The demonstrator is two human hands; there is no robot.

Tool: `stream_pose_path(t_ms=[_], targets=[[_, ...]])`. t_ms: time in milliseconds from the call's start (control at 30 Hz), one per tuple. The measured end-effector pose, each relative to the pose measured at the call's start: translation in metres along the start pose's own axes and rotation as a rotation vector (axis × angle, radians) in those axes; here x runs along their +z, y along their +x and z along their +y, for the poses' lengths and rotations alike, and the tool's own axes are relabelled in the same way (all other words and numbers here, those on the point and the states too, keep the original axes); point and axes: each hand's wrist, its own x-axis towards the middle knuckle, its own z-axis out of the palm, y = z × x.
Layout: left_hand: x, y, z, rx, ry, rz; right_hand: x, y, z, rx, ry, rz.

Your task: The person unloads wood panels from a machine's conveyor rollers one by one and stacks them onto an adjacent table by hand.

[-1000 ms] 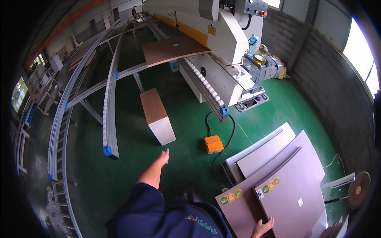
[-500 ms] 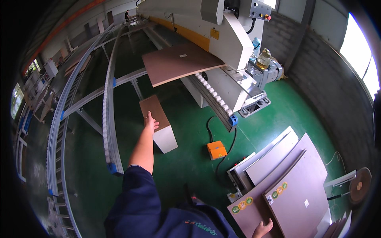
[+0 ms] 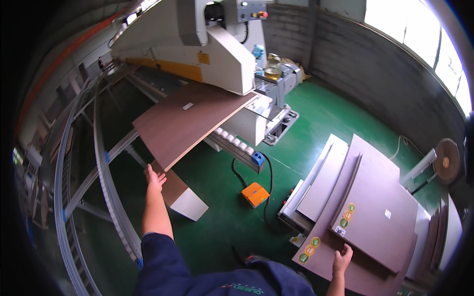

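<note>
"What step did the pose suggest?"

"To my eye, steadying or receiving the brown panel [image 3: 192, 116] at the machine [image 3: 227, 64]. It lay above and left of the frame's centre, its right end against the white housing, its underside over the roller rail [image 3: 236, 142]."

"And the left hand [image 3: 156, 179]?"

"Stretched out at left of centre, fingers spread and released, grasping nothing. The panel's lowest corner was just beside the fingertips, up and to their right; I couldn't tell whether they touched. The white-fronted block [image 3: 190, 204] showed below that corner."

"The right hand?"

"At lower right [image 3: 342, 259], fingers loosely curved around nothing visible. It appeared in front of the stacked panels [image 3: 373, 209]; contact was unclear. The brown panel was well apart from those fingers, up toward the upper left."

"So what did the next move call for?"

"In my judgement, the left palm meeting that near edge squarely, with the thumb clear of the corner, and the right hand coming across for support."
</note>
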Motion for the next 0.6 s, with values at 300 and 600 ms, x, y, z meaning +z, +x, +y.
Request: stream_pose_path(t_ms=[300, 600], targets=[[0.039, -0.046, 0.003, -0.034, -0.088, -0.197, 0.037, 0.008, -0.086, 0.097, 0.337, -0.275], [0.057, -0.108, -0.049, -0.134, -0.121, -0.315, 0.091, 0.016, -0.165, 0.082, 0.602, -0.743]])
